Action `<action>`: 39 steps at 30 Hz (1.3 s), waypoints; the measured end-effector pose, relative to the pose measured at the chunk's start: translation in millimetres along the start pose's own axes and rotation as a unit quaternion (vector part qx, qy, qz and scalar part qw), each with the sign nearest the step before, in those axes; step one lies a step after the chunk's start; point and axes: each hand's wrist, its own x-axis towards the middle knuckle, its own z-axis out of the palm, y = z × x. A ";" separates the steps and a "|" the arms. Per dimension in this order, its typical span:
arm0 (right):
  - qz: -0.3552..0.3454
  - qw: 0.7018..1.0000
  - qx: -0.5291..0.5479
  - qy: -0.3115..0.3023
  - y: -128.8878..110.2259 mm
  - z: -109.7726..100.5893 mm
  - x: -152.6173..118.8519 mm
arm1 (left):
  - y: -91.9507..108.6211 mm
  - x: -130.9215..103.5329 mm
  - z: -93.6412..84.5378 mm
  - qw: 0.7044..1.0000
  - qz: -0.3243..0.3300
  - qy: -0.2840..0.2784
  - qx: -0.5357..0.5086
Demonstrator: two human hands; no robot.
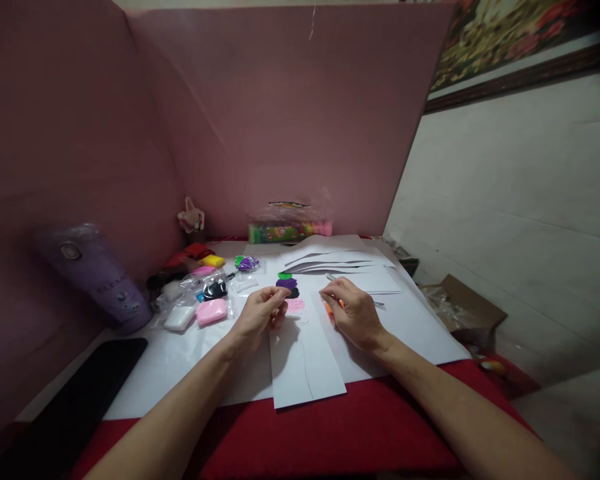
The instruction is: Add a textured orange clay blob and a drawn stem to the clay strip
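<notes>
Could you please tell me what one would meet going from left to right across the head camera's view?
Purple bottle, white packet, pink packet, left hand, right hand, open cardboard box.

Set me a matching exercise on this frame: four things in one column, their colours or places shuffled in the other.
Things
1. bottle
2. green patch
3. framed picture
4. cardboard box

Colours or places
A. brown, to the right of the large white sheet
B. high on the wall at the right
C. just beyond the purple patch
D. lilac, at the left

Right pairs: 1-D; 2-C; 3-B; 4-A
</notes>
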 end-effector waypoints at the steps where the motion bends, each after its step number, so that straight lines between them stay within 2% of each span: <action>1: -0.001 1.000 -0.001 0.000 -0.1 0.0 0.0 | -0.7 0.2 -0.1 1.000 0.002 -0.005 0.000; 12: 0.003 1.000 0.001 -0.002 -0.9 -0.1 -0.1 | -3.3 0.8 -1.8 0.999 0.014 -0.025 -0.035; 17: 0.000 1.000 0.000 -0.001 -2.3 -1.0 0.7 | -3.3 1.9 -2.6 0.999 0.004 -0.039 -0.001; 22: 0.000 1.000 -0.001 -0.003 -2.2 -1.5 0.2 | -4.6 1.6 -1.5 0.999 0.011 -0.032 0.008; 30: 0.000 1.000 0.001 -0.003 -0.9 -0.2 -0.7 | -7.0 4.0 -2.6 1.000 0.026 0.010 0.004; 34: 0.000 1.000 0.001 -0.002 -1.1 -0.2 -0.4 | -4.3 2.1 -1.3 0.999 0.025 0.001 -0.042; 39: -0.003 1.000 -0.001 -0.002 -0.6 -0.6 -0.5 | 0.2 0.3 -1.1 0.999 0.010 -0.008 -0.036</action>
